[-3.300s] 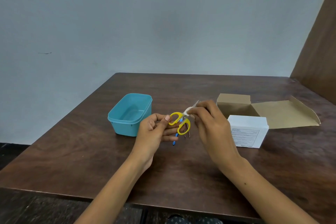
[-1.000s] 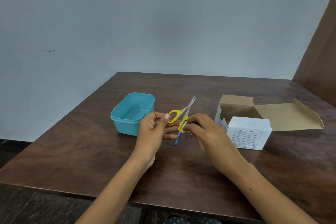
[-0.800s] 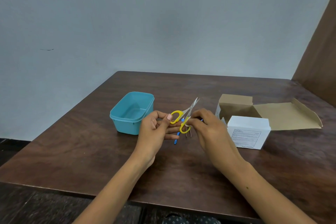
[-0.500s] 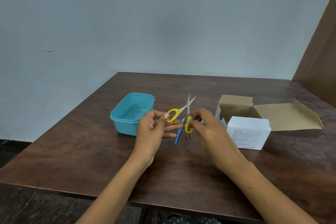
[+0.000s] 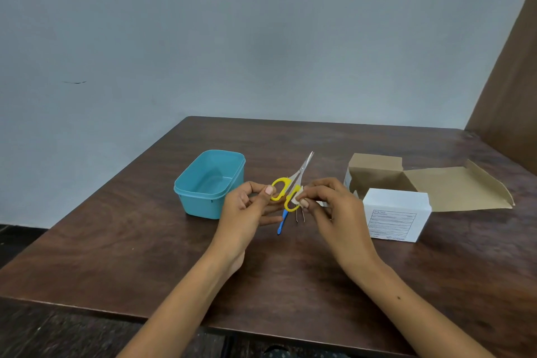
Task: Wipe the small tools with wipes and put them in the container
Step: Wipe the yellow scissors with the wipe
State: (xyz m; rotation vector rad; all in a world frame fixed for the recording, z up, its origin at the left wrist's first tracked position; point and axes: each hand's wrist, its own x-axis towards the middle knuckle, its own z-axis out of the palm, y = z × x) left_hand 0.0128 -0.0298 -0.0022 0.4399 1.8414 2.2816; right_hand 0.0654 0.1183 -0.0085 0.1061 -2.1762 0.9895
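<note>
Head view: the left hand (image 5: 247, 209) holds a pair of small scissors (image 5: 290, 183) above the middle of the brown table (image 5: 145, 241), thumb and fingers curled around 1 yellow handle loop. The blades are closed and point up and away toward the table's far edge. The right hand (image 5: 328, 206) pinches a small white wipe (image 5: 297, 197) between thumb and fingertips and presses it against the other yellow loop, so both hands are clenched on something: the left on the scissors, the right on the wipe.

On the table just below the scissors lie 2 more small tools. A thin blue-handled tool (image 5: 282, 221) lies nearly in line with the left hand's fingertips, and a slim metal tool (image 5: 300, 216) with 2 fine prongs lies just beside it; what kind it is cannot be told at this size.

The teal container (image 5: 186, 192) stands open to the left of the hands, near the table's left edge; nothing can be seen lying in it.

To the right of the hands stands a white box (image 5: 395, 218) with a printed label on its near face. Behind it, toward the right edge, lies an opened brown cardboard carton (image 5: 453, 189) with its flap spread flat on the table.
</note>
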